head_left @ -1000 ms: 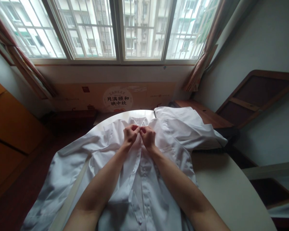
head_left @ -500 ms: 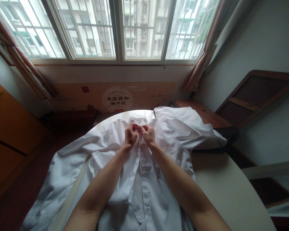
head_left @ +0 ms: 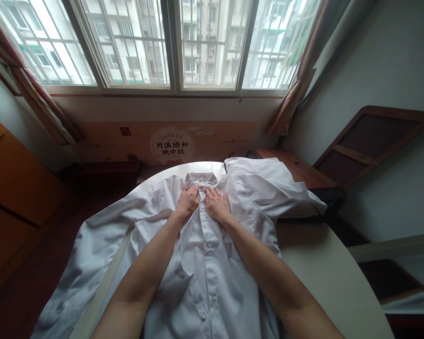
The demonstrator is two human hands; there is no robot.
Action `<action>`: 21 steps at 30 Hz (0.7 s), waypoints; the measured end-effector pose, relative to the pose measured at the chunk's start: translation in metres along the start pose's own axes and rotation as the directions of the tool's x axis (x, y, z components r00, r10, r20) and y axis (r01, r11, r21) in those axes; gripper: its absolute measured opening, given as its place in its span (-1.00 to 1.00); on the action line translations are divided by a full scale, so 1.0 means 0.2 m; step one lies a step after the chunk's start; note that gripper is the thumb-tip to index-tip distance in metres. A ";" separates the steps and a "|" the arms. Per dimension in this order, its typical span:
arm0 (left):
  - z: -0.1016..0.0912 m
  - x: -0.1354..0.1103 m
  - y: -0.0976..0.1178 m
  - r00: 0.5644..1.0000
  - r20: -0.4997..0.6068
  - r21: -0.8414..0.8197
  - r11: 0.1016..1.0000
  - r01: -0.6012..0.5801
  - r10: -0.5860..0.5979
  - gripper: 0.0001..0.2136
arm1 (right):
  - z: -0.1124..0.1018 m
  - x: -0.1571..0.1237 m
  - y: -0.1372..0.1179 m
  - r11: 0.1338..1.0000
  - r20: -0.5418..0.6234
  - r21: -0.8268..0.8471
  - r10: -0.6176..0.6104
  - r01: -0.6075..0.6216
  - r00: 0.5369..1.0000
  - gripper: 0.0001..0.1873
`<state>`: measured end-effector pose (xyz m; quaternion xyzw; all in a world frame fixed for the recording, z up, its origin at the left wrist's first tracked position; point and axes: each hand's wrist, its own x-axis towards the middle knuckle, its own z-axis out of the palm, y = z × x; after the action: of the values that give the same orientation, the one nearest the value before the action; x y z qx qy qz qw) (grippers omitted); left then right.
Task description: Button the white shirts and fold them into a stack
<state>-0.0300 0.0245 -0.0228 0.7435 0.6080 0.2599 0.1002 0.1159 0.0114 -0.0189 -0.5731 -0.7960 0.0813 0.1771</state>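
Observation:
A white button-up shirt (head_left: 240,273) lies front side up, its collar pointing toward the window. Just below the collar (head_left: 202,179), my left hand (head_left: 189,201) rests on the left front panel, fingers stretched toward the front edge. My right hand (head_left: 217,203) lies flat on the other panel, fingers slightly spread, close beside the front opening. Lower down the two front edges hang apart, and a button (head_left: 203,317) shows near the bottom. Whether the button under the collar is fastened is too small to tell.
The shirt covers much of a round pale table (head_left: 325,268), with one sleeve (head_left: 88,249) draping past the left edge. More white cloth (head_left: 257,167) lies at the far right. A wooden chair (head_left: 371,146) and dark wooden furniture (head_left: 286,162) stand beyond, below the window.
Both hands have released their pinch at the collar and moved slightly apart and down, now lying on the shirt front. The collar is uncovered and lies more spread.

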 end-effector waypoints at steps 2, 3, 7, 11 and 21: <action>-0.02 -0.03 0.01 0.996 0.085 0.076 0.997 -0.027 0.020 -0.51 | 0.00 0.00 0.01 1.000 0.014 -0.026 0.007 -0.006 1.000 -0.52; -0.03 -0.06 0.02 0.990 0.137 0.097 0.995 -0.030 0.017 -0.50 | 0.00 0.01 0.02 1.000 0.010 -0.014 0.015 -0.015 1.000 -0.52; -0.16 -0.26 0.07 0.940 0.341 0.102 0.992 -0.071 0.032 -0.48 | -0.06 0.01 0.03 0.985 -0.055 0.160 0.075 -0.065 0.996 -0.61; -0.32 -0.59 0.19 0.942 0.310 0.114 0.978 -0.173 0.130 -0.47 | -0.15 -0.13 0.00 0.986 -0.072 0.153 0.073 -0.062 0.995 -0.75; -0.30 -0.88 0.32 0.987 0.158 0.116 0.993 -0.033 0.015 -0.86 | -0.16 -0.48 -0.25 0.984 0.038 -0.175 -0.018 0.025 0.999 -0.80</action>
<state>-0.0286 -0.1695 0.0101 0.7735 0.6036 0.1652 0.1003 0.1114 -0.0969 0.0094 -0.5763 -0.8093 0.0192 0.1123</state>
